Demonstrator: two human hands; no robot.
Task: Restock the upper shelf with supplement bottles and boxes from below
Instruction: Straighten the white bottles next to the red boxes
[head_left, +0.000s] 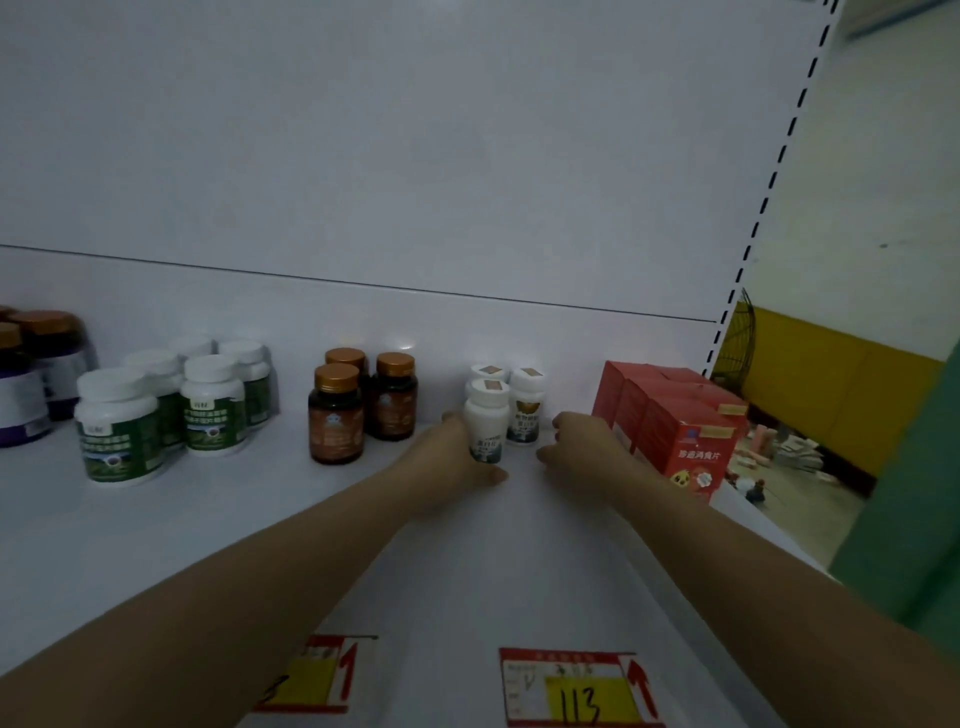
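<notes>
Bottom edge of frame: two red-bordered price tags on the front lip of the shelf (156, 525), the right price tag (576, 688) hand-marked "113" on yellow, the left price tag (311, 675) partly cut off by the left forearm. Both bare forearms reach up the frame toward centre. Left hand (457, 460): grip clamped on the front white bottle (485, 418), thumb under its lower right side, fingers round its left side; bottle upright, base at shelf level. Right hand (582, 447): fingers loosely curled, nothing held, grip apart; just right of the second white bottle (527, 410), contact not discernible. A third white bottle (488, 371) stands behind the front one; all three carry brown seals on white caps. Left of centre: three amber bottles (337, 415) with copper caps, clustered, upright. Further left: a group of green-labelled bottles (119, 426) with white caps. Far left edge: purple bottles (21, 395), partly out of frame. Right of the hands: red boxes (685, 436) stacked in a row toward the white back panel (415, 156); the right hand lies just beside the nearest box.
</notes>
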